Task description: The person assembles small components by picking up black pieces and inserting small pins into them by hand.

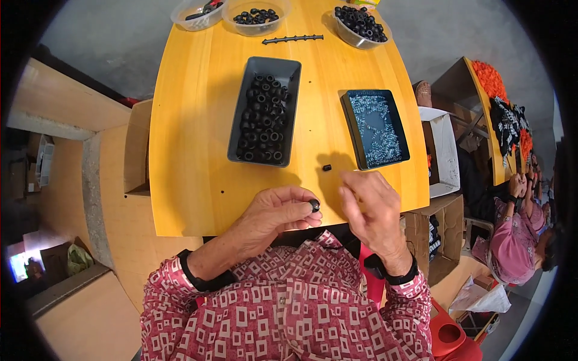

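Observation:
My left hand (283, 206) is closed in a pinch round a small black knob-like part (314, 206), held just over the table's near edge. To its right, my right hand (374, 207) is raised with bent fingers; thumb and forefinger are apart and nothing shows between them. Another small black part (327, 168) lies on the table beyond the hands. A long grey bin (295, 71) holds many black, hollow, rounded parts. At the right, a shallow dark tray (353, 144) contains lots of tiny shiny metal pieces, too small to name.
On the yellow wooden table (192, 132), a black knobbed rod (293, 39) lies beyond the bin. Clear tubs (361, 42) of black parts stand along the far edge. Cardboard boxes (442, 240) sit by the right side. Another person (512, 246) works at a table farther right.

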A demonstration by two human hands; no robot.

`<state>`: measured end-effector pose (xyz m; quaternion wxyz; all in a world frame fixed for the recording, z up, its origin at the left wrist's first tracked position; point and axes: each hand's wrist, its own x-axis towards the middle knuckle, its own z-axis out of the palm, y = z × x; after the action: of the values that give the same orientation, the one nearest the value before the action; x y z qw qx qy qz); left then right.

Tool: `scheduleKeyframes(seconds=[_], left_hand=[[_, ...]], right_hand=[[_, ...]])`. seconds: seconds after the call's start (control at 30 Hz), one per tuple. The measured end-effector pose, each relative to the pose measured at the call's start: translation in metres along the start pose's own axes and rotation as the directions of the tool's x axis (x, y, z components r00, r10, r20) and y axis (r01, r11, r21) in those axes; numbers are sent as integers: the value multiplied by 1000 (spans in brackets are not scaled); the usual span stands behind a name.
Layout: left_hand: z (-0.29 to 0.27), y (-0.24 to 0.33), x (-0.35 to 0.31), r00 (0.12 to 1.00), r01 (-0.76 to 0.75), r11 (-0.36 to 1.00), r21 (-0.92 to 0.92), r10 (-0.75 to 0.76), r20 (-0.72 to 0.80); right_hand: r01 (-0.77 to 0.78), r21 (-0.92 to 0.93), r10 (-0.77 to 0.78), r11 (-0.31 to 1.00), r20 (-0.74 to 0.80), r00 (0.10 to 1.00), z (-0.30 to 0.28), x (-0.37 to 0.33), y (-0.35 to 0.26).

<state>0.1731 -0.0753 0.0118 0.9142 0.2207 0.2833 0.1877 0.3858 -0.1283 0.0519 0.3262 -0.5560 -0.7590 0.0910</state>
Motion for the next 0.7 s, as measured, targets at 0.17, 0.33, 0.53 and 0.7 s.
scheduleKeyframes(seconds=[0.17, 0.33, 0.53, 0.7], left_hand=[[-7, 0, -3, 999, -19, 999, -36, 18, -33], [-8, 0, -3, 999, -36, 999, -40, 34, -29], [-4, 1, 3, 997, -68, 996, -58, 66, -33], [-2, -8, 6, 983, -177, 983, -57, 173, -67]], right_hand=[[-18, -288, 53, 957, 112, 992, 25, 6, 6], [9, -341, 34, 940, 121, 992, 39, 6, 17], [-133, 60, 134, 989, -13, 991, 29, 2, 6], [-95, 251, 106, 963, -31, 994, 17, 1, -14]])
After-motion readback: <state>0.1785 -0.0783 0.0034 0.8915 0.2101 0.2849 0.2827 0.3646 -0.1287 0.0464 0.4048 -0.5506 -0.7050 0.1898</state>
